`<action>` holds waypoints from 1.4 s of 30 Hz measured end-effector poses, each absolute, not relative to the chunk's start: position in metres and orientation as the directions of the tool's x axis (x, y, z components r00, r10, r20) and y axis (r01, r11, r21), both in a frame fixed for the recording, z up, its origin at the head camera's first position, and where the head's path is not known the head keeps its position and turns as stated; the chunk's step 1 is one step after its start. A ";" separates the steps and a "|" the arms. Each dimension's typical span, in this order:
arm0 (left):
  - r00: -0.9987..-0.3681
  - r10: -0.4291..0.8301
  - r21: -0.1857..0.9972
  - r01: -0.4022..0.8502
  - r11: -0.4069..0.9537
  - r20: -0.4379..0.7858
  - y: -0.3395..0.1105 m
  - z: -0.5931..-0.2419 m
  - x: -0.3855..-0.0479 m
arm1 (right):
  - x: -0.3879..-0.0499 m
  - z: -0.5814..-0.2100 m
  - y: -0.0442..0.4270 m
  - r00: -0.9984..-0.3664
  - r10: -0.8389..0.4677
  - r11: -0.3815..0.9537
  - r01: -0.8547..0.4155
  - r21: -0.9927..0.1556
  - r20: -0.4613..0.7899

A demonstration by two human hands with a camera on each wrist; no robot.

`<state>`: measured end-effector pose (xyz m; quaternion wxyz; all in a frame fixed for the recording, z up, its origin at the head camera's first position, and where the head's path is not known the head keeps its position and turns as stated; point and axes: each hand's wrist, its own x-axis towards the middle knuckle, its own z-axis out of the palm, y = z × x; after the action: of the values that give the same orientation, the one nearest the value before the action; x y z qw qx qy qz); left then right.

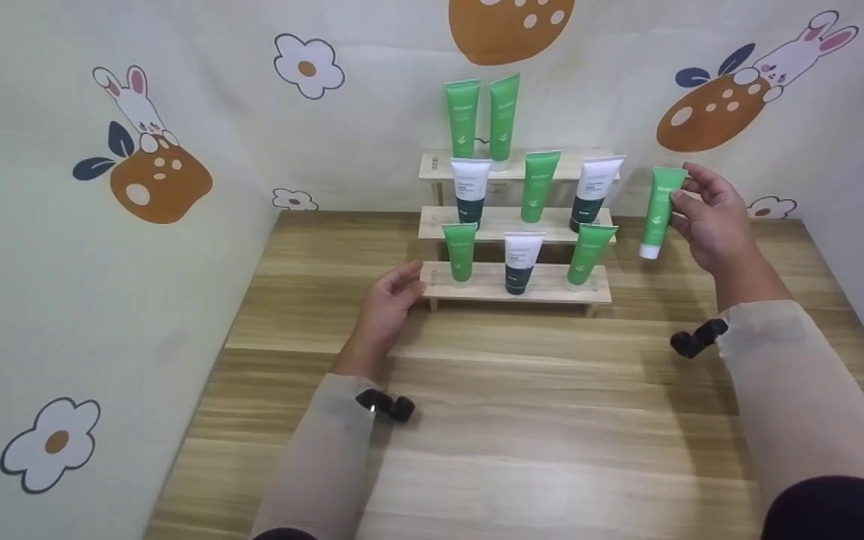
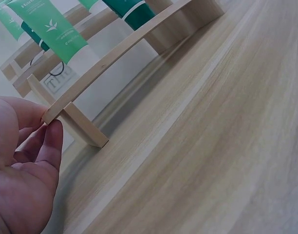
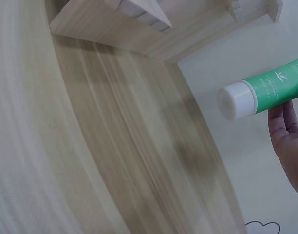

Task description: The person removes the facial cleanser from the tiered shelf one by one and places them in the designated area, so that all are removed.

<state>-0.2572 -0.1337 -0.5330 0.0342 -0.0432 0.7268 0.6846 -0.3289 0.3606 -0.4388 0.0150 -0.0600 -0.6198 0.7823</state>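
Right hand [image 1: 715,219]: gripped the green tube [image 1: 663,208], aloft, right of the rack [image 1: 488,283].
Left hand [image 1: 387,306]: pinched the rack's near left corner, clearest to me from its wrist.
White cap [image 3: 239,100]: I saw its end face from the right wrist only.

A creased, pale backdrop [image 1: 372,150] is rising behind the wood-grained tabletop [image 1: 522,382] and along its left side. At left, a printed rabbit [image 1: 138,109] is leaning over a spotted brown fruit [image 1: 160,187]; outlined white flowers [image 1: 308,69] are dotting the surface. Soft glare [image 1: 574,480] is brightening the tabletop's near part.
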 end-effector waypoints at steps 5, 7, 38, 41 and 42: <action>-0.994 0.001 0.994 -0.107 0.013 -0.107 -0.133 -0.534 -0.257 | -0.325 -0.451 0.365 -0.991 0.091 -0.226 0.078 -0.971 -0.101; -0.995 0.001 0.995 -0.103 0.012 -0.103 -0.133 -0.534 -0.258 | -0.324 -0.454 0.365 -0.989 0.085 -0.214 0.100 -0.972 -0.121; -0.997 -0.002 0.997 -0.083 -0.008 -0.083 -0.132 -0.534 -0.257 | -0.322 -0.489 0.362 -0.967 0.066 0.005 0.247 -0.969 -0.246; -0.996 -0.005 0.996 -0.090 -0.009 -0.090 -0.132 -0.533 -0.257 | -0.325 -0.491 0.363 -0.960 0.058 0.063 0.277 -0.959 -0.273; -0.996 -0.005 0.996 -0.093 -0.005 -0.093 -0.132 -0.533 -0.257 | -0.327 -0.492 0.363 -0.958 0.058 0.093 0.287 -0.954 -0.282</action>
<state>-0.2573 -0.1320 -0.5328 0.0310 -0.0347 0.7046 0.7081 -0.3270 0.3633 -0.4916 -0.0860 -0.1175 -0.7341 0.6633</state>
